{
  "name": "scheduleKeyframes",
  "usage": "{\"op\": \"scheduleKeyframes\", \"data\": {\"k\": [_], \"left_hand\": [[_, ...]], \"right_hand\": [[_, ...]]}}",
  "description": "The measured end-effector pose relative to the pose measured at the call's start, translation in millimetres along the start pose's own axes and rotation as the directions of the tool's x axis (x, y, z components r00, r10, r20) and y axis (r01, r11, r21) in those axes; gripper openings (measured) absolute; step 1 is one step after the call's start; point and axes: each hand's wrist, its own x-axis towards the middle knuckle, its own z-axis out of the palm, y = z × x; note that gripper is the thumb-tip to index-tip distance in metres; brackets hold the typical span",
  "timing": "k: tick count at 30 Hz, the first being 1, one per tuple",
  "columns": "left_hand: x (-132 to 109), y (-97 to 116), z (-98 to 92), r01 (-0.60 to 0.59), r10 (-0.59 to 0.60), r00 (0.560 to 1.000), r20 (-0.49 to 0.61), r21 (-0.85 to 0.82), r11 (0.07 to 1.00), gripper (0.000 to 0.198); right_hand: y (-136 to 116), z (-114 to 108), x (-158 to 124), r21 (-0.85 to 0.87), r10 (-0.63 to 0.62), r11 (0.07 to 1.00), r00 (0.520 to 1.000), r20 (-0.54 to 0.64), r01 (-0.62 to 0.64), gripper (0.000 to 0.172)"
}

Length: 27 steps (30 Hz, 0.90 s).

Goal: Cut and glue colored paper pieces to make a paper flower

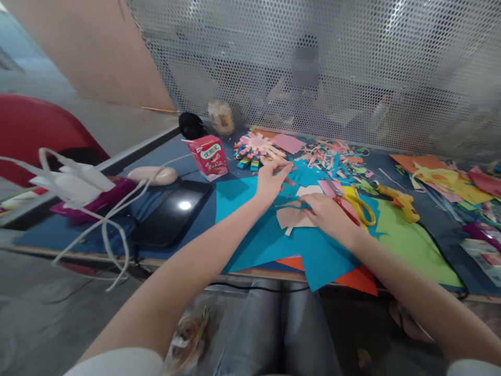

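My left hand (270,181) is raised over a large blue paper sheet (254,248). Its thumb and index fingertips come together; anything between them is too small to make out, and the lower fingers are loosely bent. My right hand (326,211) is at some pale pink paper pieces (287,217) on the blue sheet, its fingertips closed on one edge. Close to its right side lie scissors with yellow handles (366,210) and a red-handled tool (348,210). Beyond my hands is a fringed paper flower (256,143) in pink and other colours.
A heap of paper shreds (336,156) lies against the perforated metal screen (242,57). To the right are a yellow glue gun (403,202), green paper (410,240) and coloured scraps (450,177). A pink drink carton (210,158), dark phone (172,214) and white cables (105,219) occupy the left.
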Motion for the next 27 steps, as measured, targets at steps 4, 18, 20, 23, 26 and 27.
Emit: {"op": "scheduleKeyframes", "data": {"k": [4,18,20,23,26,27], "left_hand": [[-1.3,4.5,-0.4,-0.008,0.008,1.000,-0.009,-0.044,0.999,0.017],[-4.1,3.6,3.8,0.062,-0.051,0.992,0.115,-0.099,0.993,0.025],[-2.7,2.9,3.6,0.057,-0.049,0.993,0.105,-0.074,0.996,0.025],[-2.5,-0.4,4.3,0.061,-0.059,0.993,0.103,-0.018,0.998,0.023],[-3.4,-3.5,6.2,0.073,-0.080,0.988,0.129,0.059,0.996,0.023],[-3.3,-3.0,6.5,0.073,-0.085,0.986,0.140,0.089,0.993,0.022]], "right_hand": [[-4.7,-3.1,-8.1,0.060,0.035,0.998,0.997,-0.070,-0.031,0.022],[45.6,-59.5,75.9,0.428,0.420,0.855,0.877,-0.236,-0.294,0.017],[30.9,-47.1,71.4,0.526,0.371,0.813,0.919,-0.135,-0.251,0.016],[24.0,-33.4,63.1,0.651,0.385,0.718,0.920,-0.075,-0.247,0.018],[29.5,-27.4,59.4,0.737,0.438,0.619,0.898,-0.037,-0.271,0.015],[31.7,-26.3,58.9,0.756,0.455,0.591,0.890,-0.023,-0.282,0.014]]}}
